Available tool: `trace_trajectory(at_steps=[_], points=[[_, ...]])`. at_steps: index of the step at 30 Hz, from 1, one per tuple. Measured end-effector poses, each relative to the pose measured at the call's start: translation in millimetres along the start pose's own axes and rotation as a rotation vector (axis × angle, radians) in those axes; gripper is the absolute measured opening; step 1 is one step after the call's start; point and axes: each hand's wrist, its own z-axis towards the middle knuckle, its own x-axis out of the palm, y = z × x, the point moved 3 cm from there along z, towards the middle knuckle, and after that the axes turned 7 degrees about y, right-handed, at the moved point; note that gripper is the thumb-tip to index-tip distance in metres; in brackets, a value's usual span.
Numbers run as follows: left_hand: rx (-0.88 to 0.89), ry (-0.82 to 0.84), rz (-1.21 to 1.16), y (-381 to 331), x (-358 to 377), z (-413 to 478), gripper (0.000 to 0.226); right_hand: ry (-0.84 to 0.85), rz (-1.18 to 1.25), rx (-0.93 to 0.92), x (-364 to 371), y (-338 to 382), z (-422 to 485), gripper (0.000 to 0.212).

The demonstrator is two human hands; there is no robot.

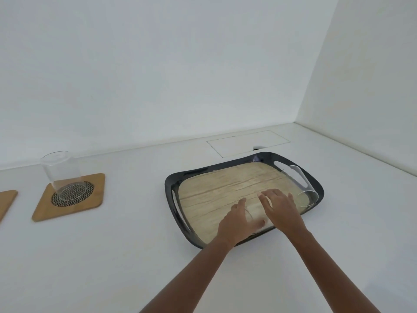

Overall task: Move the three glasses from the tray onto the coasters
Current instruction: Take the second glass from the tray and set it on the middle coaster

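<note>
A black-rimmed tray with a wood-look base lies on the white counter. A clear glass stands at the tray's right end by the handle slot. Near the tray's front edge, my left hand curls around a second clear glass, which is mostly hidden and shows only as a faint outline. My right hand hovers just to its right with fingers spread, holding nothing. Far left, a third glass stands upright on a wooden coaster. Another coaster pokes in at the left edge.
White walls meet in a corner behind and to the right of the tray. A flush rectangular panel is set into the counter just behind the tray. Bare white counter lies between the tray and the coasters.
</note>
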Motion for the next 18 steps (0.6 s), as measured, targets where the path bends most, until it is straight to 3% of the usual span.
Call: trace_trajectory(at_steps=[12, 18], points=[[0.084, -0.064, -0.241, 4.0, -2.4, 6.6, 0.058, 0.018, 0.098, -0.08, -3.7, 3.2, 0.8, 0.033], [0.088, -0.166, -0.436, 5.7, -31.3, 4.8, 0.048, -0.065, 0.105, -0.254, -11.3, 20.4, -2.7, 0.033]])
